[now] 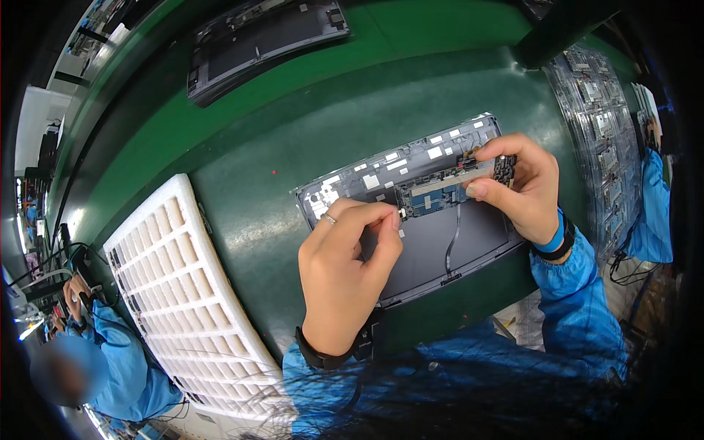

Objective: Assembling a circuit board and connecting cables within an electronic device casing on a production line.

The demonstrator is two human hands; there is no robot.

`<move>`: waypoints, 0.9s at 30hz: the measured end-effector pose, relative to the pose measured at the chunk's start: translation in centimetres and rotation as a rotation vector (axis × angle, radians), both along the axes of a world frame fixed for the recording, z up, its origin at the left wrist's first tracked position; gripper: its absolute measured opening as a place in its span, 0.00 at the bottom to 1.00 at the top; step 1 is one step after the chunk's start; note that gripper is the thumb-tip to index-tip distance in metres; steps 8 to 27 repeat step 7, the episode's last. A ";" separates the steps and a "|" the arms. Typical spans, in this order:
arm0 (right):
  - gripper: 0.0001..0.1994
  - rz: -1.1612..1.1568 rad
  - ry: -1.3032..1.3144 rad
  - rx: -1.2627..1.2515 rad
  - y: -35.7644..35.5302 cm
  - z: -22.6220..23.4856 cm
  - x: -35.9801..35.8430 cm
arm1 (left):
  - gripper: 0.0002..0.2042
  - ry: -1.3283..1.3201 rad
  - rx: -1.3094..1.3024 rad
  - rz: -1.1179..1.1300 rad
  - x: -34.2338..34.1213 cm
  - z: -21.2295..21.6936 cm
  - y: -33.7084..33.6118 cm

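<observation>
A long, narrow circuit board [433, 198] with a blue section and dark components is held over an open grey laptop casing [418, 257]. My right hand [524, 191] grips the board's right end, thumb below and fingers above. At its left end, my left hand [348, 257] is closed in a pinch beside a small white-and-metal piece [402, 213]; whatever lies between those fingertips is too small to make out. White pads [370, 181] dot the casing's far strip. A thin dark ribbon cable [453, 242] runs down the casing from below the board.
On the left stands a white foam tray [176, 275] with rows of slots. Stacked clear plastic trays [598, 139] of circuit boards lie at the right. More laptop casings [268, 55] rest on the green strip beyond the bench [264, 220]. A co-worker in blue [121, 367] sits at far left.
</observation>
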State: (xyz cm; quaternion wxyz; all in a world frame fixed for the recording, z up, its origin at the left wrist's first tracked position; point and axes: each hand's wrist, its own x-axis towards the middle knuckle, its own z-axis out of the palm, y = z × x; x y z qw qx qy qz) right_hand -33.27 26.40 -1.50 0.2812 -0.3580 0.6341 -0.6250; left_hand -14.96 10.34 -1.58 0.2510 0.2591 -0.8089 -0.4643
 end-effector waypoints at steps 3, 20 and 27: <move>0.17 -0.007 0.049 0.018 0.0 0.0 0.0 | 0.05 -0.014 -0.048 -0.016 0.0 -0.2 -0.1; 0.17 0.012 -0.039 0.066 0.3 0.1 -0.2 | 0.04 -0.042 -0.032 -0.020 0.1 0.1 -0.1; 0.17 0.012 -0.039 0.066 0.3 0.1 -0.2 | 0.04 -0.042 -0.032 -0.020 0.1 0.1 -0.1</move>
